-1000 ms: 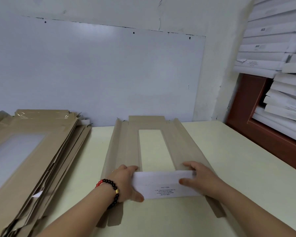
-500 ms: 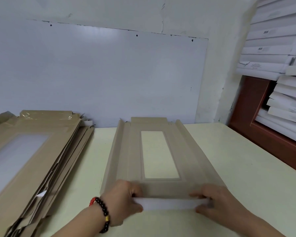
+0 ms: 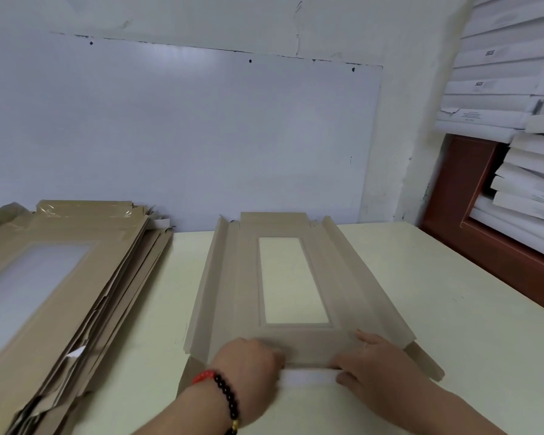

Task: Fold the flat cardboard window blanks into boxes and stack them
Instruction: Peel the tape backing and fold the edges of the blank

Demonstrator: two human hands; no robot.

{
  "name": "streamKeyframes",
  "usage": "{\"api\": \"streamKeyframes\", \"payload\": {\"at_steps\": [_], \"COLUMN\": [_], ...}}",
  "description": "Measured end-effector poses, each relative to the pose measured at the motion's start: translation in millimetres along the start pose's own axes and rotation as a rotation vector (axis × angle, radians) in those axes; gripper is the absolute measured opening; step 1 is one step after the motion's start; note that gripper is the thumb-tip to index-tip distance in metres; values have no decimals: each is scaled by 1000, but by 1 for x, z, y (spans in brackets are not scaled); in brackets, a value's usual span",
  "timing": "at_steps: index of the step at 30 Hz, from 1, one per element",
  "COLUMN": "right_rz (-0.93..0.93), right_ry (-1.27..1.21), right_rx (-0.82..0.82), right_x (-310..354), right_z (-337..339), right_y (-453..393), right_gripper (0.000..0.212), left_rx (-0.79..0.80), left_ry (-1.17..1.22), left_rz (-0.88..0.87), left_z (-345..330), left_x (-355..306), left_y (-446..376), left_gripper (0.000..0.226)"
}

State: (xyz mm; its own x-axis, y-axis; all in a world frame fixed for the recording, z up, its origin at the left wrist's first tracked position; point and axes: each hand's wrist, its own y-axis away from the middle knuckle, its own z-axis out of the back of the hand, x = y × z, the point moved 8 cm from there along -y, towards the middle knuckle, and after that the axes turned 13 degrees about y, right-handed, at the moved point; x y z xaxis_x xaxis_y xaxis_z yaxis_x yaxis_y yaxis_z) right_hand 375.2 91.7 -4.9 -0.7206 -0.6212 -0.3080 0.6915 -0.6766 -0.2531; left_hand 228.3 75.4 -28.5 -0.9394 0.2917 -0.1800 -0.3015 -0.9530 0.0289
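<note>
Both the left hand (image 3: 248, 362) and right hand (image 3: 374, 361) press the window blank's (image 3: 233, 293) near edge.

blank (image 3: 336, 277): tan, windowed, flat on table, side flaps raised, 6 o'clock
flat stack (image 3: 54, 287): tan blanks, 9 o'clock
</note>
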Motion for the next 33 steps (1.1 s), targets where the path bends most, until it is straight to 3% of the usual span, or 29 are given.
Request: {"api": "streamKeyframes", "payload": {"at_steps": [2, 5, 13, 16, 20, 23, 25, 31, 33], "right_rz": [-40, -53, -164, -125, -82, -98, -102, -187, -307], "right_ry": [-139, -235, -198, -34, -1, 77, 76, 169, 79], "right_rx": [163, 221, 141, 41, 93, 118, 183, 99, 263], "right_x": [-10, -16, 2, 33, 68, 55, 42, -9, -24], "right_z": [-10, -14, -30, -26, -33, -36, -42, -56, -58], "right_y": [-4, -13, -28, -31, -34, -28, -25, 1, 14], "right_gripper": [20, 27, 29, 24, 59, 56, 68, 59, 57], "left_rx": [-10, -10, -56, -130, -208, -170, -129, -91, -85], "left_ry": [44, 148, 75, 28, 11, -38, -84, -171, -212], "left_rz": [22, 93, 156, 156, 169, 210, 236, 272, 297], "left_z": [6, 8, -13, -15, -19, -24, -25, -23, -22], "left_x": [8, 18, 16, 9, 8, 22, 31, 47, 52], "left_y": [-3, -11, -19, -18, -19, -17, -15, -4, 0], "left_gripper": [21, 27, 22, 28, 39, 46, 50, 64, 58]}}
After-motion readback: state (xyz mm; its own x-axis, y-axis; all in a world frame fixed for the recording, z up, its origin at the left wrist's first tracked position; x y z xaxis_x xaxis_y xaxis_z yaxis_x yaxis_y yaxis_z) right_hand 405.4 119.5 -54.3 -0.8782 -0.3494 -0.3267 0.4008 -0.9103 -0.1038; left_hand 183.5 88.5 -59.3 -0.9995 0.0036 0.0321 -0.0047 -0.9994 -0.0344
